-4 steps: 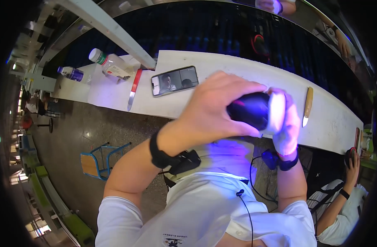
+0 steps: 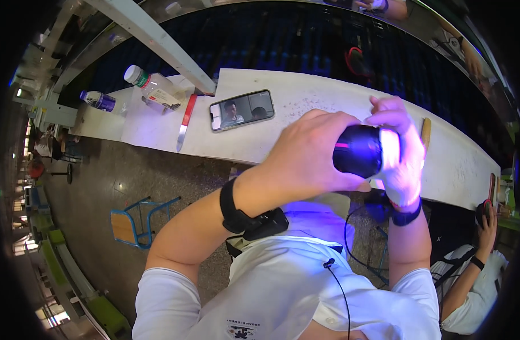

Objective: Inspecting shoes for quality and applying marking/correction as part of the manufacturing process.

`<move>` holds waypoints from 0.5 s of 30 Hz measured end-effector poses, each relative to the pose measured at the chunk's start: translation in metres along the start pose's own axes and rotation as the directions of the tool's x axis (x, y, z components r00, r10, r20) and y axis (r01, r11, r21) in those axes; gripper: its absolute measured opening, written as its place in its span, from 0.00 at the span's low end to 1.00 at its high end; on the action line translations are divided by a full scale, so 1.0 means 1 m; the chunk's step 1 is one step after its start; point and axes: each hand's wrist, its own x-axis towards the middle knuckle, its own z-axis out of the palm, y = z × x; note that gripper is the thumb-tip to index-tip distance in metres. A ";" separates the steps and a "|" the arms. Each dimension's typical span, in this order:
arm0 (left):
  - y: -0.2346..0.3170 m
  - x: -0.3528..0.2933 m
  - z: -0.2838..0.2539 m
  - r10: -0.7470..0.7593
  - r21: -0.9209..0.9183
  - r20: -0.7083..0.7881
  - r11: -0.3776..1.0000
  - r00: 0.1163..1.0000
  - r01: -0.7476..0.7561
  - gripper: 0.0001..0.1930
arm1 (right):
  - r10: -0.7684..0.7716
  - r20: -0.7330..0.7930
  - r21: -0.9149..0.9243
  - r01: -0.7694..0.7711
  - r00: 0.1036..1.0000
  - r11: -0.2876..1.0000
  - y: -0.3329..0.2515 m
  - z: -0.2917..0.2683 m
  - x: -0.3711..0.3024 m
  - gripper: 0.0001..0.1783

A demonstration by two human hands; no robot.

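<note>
Head view: likely handling step, left hand point(image 2: 305, 150) gripping black rounded casing point(image 2: 356, 153) against right hand point(image 2: 408, 156) (grip unclear), next needing steadiness.

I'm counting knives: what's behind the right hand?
A wooden-handled knife shows partly past the right hand, on the white table. The hand covers some of the knife; anything else directly behind it can't be seen.

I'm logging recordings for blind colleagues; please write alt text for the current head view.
A person's left hand grips a rounded black object at a white table, the right hand by its brightly lit right side. A phone, a red-handled knife and two bottles are farther left.
</note>
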 end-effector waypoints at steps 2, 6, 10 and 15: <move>-0.002 0.000 -0.005 -0.124 0.046 0.073 0.992 0.990 0.121 0.42 | 0.046 0.065 0.173 -0.057 0.997 0.983 -0.002 0.006 0.010 0.15; -0.019 0.000 -0.018 -0.111 0.007 0.086 0.994 0.990 0.111 0.38 | 0.198 -0.034 0.913 -0.050 0.980 0.406 0.018 0.023 0.020 0.11; -0.026 -0.003 -0.018 -0.330 -0.079 0.084 0.939 0.940 0.336 0.30 | 0.455 0.119 0.932 -0.257 0.883 0.254 0.029 0.034 0.038 0.13; -0.019 0.005 -0.017 -0.364 -0.015 0.065 0.931 0.929 0.365 0.29 | 0.351 0.297 0.709 -0.451 0.888 0.542 0.014 0.042 0.051 0.12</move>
